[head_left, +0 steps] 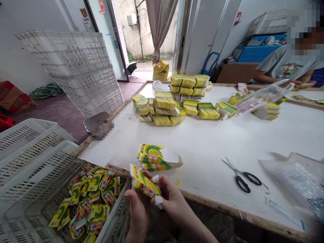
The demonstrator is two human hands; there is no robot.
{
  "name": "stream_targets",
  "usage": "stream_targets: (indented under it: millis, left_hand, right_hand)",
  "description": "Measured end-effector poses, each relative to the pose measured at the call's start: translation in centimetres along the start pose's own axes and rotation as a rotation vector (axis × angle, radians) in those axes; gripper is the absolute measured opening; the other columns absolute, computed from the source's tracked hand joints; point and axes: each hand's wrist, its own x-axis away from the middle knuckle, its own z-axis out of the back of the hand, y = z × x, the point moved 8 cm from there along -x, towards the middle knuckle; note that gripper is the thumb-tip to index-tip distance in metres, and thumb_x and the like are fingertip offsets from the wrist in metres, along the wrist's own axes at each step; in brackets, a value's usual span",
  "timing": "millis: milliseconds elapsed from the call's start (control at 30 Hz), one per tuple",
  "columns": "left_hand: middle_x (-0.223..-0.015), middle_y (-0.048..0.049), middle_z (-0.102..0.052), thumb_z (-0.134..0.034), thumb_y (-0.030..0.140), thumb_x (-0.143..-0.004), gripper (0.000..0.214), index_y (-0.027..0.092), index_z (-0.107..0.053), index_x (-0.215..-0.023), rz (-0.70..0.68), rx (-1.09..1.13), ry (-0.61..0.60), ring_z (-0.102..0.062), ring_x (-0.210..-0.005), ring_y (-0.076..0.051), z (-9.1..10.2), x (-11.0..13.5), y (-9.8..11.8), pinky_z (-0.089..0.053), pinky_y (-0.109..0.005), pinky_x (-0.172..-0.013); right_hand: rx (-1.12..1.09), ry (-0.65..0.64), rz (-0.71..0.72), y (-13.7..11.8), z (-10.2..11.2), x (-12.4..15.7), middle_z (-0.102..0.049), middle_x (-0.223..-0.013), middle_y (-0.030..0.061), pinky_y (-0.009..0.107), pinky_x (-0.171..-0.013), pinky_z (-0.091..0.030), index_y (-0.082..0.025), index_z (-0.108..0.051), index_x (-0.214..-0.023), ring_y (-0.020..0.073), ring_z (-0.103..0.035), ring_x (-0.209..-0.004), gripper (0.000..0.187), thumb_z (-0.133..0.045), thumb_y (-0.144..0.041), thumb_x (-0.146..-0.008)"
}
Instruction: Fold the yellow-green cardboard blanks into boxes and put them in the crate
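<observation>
Both my hands hold one small yellow-and-green carton (144, 183) just in front of the table's near edge. My left hand (138, 209) grips it from below and my right hand (168, 199) pinches its right end, white tape on the fingertips. A short pile of the same flat cartons (155, 157) lies on the white table (210, 148) right behind my hands. To my left a white plastic crate (32, 189) holds several folded cartons (88, 202).
Bundled stacks of flat cartons (182, 99) fill the table's far middle. Black-handled scissors (243, 177) and a clear plastic bag (296, 180) lie at the right. Another person (291, 64) sits at the far right. Stacked white crates (81, 67) stand on the floor at left.
</observation>
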Motion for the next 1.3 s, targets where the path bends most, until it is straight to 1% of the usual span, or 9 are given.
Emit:
stream_targets:
  millis: [167,367,533,667,733,800,900,1067,1300]
  left_hand:
    - [-0.083,0.0002,-0.076,-0.080,0.045,-0.068,0.032,0.021,-0.071,-0.088,0.081,0.146,0.146,-0.069,-0.071,-0.013,1.0,0.2,-1.5,-0.055,-0.021,-0.065]
    - [-0.080,-0.0026,-0.077,-0.085,0.041,-0.061,0.032,0.019,-0.075,-0.081,0.108,0.143,0.094,-0.070,-0.073,-0.017,1.8,-0.6,-0.7,-0.057,-0.024,-0.067]
    - [-0.121,-0.0146,-0.068,-0.061,0.074,-0.069,0.075,0.019,-0.065,-0.121,0.047,-0.155,-0.336,-0.066,-0.103,-0.029,1.3,-1.0,3.1,-0.053,-0.037,-0.088]
    - [-0.132,-0.0090,-0.062,-0.088,0.043,-0.053,0.090,0.025,-0.053,-0.133,0.108,-0.633,-0.670,-0.057,-0.120,-0.034,-1.1,1.4,1.8,-0.044,-0.042,-0.102]
    - [-0.126,-0.0064,-0.064,-0.084,0.024,-0.060,0.079,0.024,-0.050,-0.131,0.103,-0.741,-0.695,-0.058,-0.117,-0.030,-2.2,2.2,0.9,-0.045,-0.040,-0.101]
    - [-0.119,-0.0073,-0.067,-0.072,0.019,-0.069,0.065,0.020,-0.046,-0.129,0.067,-0.820,-0.612,-0.062,-0.110,-0.027,-2.5,2.2,0.5,-0.047,-0.039,-0.097]
    - [-0.120,-0.0126,-0.064,-0.069,0.025,-0.072,0.070,0.015,-0.034,-0.132,0.011,-0.933,-0.489,-0.061,-0.108,-0.027,-1.8,2.0,0.1,-0.047,-0.041,-0.095]
    - [-0.126,-0.0205,-0.060,-0.068,0.033,-0.073,0.082,0.012,-0.021,-0.137,-0.057,-1.009,-0.436,-0.060,-0.113,-0.032,-0.9,2.4,-1.1,-0.047,-0.047,-0.095]
    - [-0.124,-0.0114,-0.065,-0.066,0.025,-0.075,0.076,0.024,-0.020,-0.136,-0.231,-0.987,-0.477,-0.066,-0.107,-0.025,-2.1,3.4,-1.5,-0.055,-0.040,-0.087]
  right_hand:
    - [0.022,0.065,0.027,-0.5,2.2,0.0,-0.058,-0.077,-0.0016,0.025,-0.066,-0.043,-0.021,-0.056,-0.088,0.0157,-0.055,-0.073,0.031,-0.073,-0.042,-0.073]
    - [0.355,0.128,0.168,-2.3,4.4,0.8,-0.064,-0.076,0.0019,0.028,-0.066,-0.046,-0.018,-0.064,-0.082,0.0179,-0.058,-0.073,0.013,-0.061,-0.031,-0.083]
    - [1.054,-0.140,0.376,-6.1,2.8,2.2,-0.067,-0.082,0.0044,0.030,-0.069,-0.044,-0.023,-0.072,-0.089,0.0202,-0.058,-0.079,0.025,-0.052,-0.007,-0.086]
    - [1.302,-0.301,0.509,-6.5,0.2,3.2,-0.070,-0.082,0.0036,0.037,-0.078,-0.045,-0.026,-0.072,-0.091,0.0213,-0.056,-0.080,0.013,-0.059,-0.022,-0.091]
    - [1.248,-0.220,0.616,-6.8,-0.1,3.6,-0.069,-0.091,0.0045,0.043,-0.093,-0.042,-0.027,-0.069,-0.101,0.0221,-0.057,-0.089,0.017,-0.056,-0.020,-0.093]
    - [1.094,0.029,0.679,-7.4,1.4,3.9,-0.063,-0.112,0.0084,0.050,-0.106,-0.034,-0.027,-0.059,-0.121,0.0255,-0.054,-0.110,0.032,-0.054,-0.017,-0.092]
    - [0.697,0.307,0.530,-6.3,4.9,3.7,-0.047,-0.137,0.0126,0.048,-0.106,-0.037,-0.027,-0.034,-0.141,0.0282,-0.044,-0.129,0.056,-0.056,-0.027,-0.090]
    - [0.306,0.100,0.118,-2.6,4.1,1.6,-0.065,-0.122,0.0098,0.041,-0.097,-0.046,-0.021,-0.057,-0.125,0.0275,-0.058,-0.113,0.039,-0.041,-0.042,-0.095]
    - [0.300,0.192,0.061,-2.0,3.9,0.5,-0.070,-0.097,0.0076,0.038,-0.083,-0.048,-0.019,-0.067,-0.103,0.0267,-0.063,-0.092,0.028,-0.062,-0.035,-0.080]
